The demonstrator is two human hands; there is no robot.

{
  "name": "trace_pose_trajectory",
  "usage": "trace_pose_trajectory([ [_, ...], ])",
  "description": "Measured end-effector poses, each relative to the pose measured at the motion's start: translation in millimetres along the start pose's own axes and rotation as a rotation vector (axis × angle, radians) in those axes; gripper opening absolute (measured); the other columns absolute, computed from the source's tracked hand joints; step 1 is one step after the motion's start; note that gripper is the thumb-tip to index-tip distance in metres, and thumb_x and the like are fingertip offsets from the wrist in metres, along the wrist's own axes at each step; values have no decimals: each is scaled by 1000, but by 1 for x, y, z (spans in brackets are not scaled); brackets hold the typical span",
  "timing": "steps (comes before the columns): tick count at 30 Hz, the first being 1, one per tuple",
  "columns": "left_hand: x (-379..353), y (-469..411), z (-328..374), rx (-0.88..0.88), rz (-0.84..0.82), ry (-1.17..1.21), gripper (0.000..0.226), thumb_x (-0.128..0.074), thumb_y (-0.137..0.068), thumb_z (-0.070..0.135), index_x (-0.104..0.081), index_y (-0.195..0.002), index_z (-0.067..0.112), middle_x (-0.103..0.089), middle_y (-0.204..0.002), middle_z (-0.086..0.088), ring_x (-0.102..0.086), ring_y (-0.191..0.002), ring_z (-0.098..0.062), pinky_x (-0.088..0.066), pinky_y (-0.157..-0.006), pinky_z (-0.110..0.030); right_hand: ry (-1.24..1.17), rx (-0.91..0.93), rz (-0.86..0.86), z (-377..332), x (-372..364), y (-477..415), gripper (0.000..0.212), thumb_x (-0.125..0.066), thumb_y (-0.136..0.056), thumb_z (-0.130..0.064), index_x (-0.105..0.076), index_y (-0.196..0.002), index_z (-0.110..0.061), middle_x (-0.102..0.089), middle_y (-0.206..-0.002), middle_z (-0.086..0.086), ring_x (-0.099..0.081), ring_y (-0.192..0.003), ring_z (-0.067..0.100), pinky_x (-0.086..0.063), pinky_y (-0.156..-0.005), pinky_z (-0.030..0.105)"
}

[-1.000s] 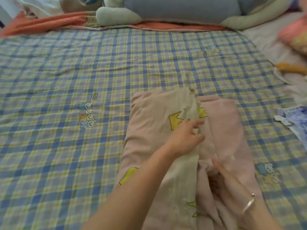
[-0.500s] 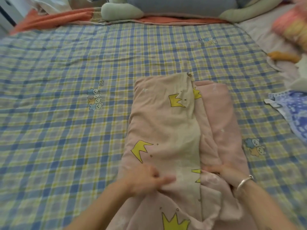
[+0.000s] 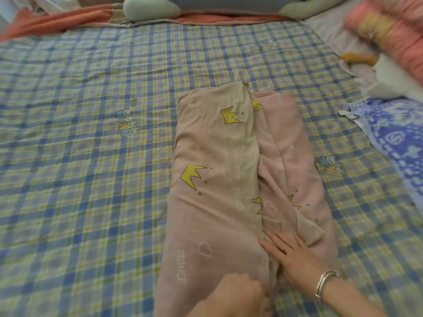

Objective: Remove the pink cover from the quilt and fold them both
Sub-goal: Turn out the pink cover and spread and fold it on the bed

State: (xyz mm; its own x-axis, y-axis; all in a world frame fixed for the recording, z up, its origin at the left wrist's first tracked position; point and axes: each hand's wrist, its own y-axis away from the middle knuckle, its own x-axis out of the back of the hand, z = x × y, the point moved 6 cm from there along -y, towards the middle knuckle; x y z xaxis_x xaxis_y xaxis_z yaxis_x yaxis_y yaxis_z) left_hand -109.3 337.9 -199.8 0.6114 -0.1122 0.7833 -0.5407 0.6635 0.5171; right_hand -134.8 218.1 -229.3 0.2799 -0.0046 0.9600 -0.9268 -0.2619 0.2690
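The pink cover [image 3: 212, 179], printed with yellow crowns and the word PRINCE, lies folded lengthwise into a long strip on the checked bed sheet [image 3: 80, 179]. Its left flap overlaps the right one along a middle seam. My right hand [image 3: 295, 257], with a silver bracelet on the wrist, rests flat with straight fingers on the cover near the seam. At the cover's near end my left hand [image 3: 238, 294] is curled, and it seems to pinch the fabric at the seam. The quilt itself cannot be told apart from the cover.
A blue-and-white patterned cloth [image 3: 393, 143] lies at the right edge. Pink and yellow bedding [image 3: 389, 30] is piled at the far right. A grey-green bolster pillow [image 3: 206, 5] and an orange blanket [image 3: 57, 21] line the head of the bed.
Both hands slid toward me along the cover, from its middle to its near end. The right hand went from holding the fabric edge to lying flat on it.
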Motion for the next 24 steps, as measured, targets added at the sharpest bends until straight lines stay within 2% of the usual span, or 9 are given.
trace_pose_trajectory([
  [1,11,19,12,-216,48,23,31,-37,-88,13,-60,-108,11,-67,-101,-9,-64,-93,-26,-43,-74,-31,-30,-8,-49,2,-3,5,118,-54,-48,-31,8,-147,-18,-70,-109,-6,-48,-108,10,-51,-80,33],
  [4,46,29,-42,-169,346,-162,30,-41,-63,21,-47,-92,21,-63,-76,5,-59,-70,-12,-36,-64,-22,-88,-44,-81,14,14,0,154,-83,-23,-31,6,-148,-20,-69,-111,-1,-65,-96,11,-57,-66,24],
  [9,54,26,-107,-277,410,-520,67,-79,-52,14,-46,-110,13,-67,-105,-4,-68,-91,-21,-53,-69,-32,116,84,-214,19,32,0,136,-82,-22,-44,-22,-142,-23,-54,-132,15,-61,-111,27,-53,-79,47],
  [12,33,37,-120,-292,262,-715,122,-83,-44,20,-18,-147,8,-49,-135,-14,-58,-117,-27,-52,-86,-50,141,110,-417,19,12,21,143,-77,-44,-35,29,-140,-27,-8,-151,20,-28,-137,36,-33,-100,58],
  [15,4,44,-131,-358,212,-805,137,-86,-46,30,2,-150,14,-12,-154,-21,-47,-127,-28,-22,-108,-60,69,-16,-374,28,-17,19,151,-79,-24,-34,6,-148,-17,-56,-127,17,-63,-107,32,-54,-70,50],
  [18,-14,43,-131,-381,96,-751,135,-85,-49,38,3,-150,16,-25,-150,-16,-52,-123,-27,-28,-105,-60,139,28,-284,21,-29,10,85,-43,-71,-24,-8,-148,-21,-67,-113,14,-65,-98,34,-54,-63,49],
  [20,-22,40,-127,-395,38,-739,106,-70,-70,38,-4,-150,19,-42,-139,-6,-56,-119,-28,-35,-100,-57,165,56,-106,15,-29,-1,46,-26,-90,-10,-33,-133,-20,-70,-104,12,-66,-89,34,-55,-64,46],
  [22,-15,39,-126,-414,66,-726,56,-38,-90,32,-27,-145,27,-52,-133,-3,-58,-116,-28,-37,-100,-55,109,63,-17,16,-22,-7,34,-27,-90,-7,-47,-115,-19,-73,-92,8,-68,-71,27,-57,-60,34],
  [24,0,39,-120,-454,86,-711,43,-31,-90,34,-47,-130,33,-60,-126,0,-61,-112,-26,-47,-95,-48,63,80,-56,18,-3,-15,36,-44,-74,-14,-50,-109,-24,-72,-84,-3,-65,-58,16,-52,-49,22],
])
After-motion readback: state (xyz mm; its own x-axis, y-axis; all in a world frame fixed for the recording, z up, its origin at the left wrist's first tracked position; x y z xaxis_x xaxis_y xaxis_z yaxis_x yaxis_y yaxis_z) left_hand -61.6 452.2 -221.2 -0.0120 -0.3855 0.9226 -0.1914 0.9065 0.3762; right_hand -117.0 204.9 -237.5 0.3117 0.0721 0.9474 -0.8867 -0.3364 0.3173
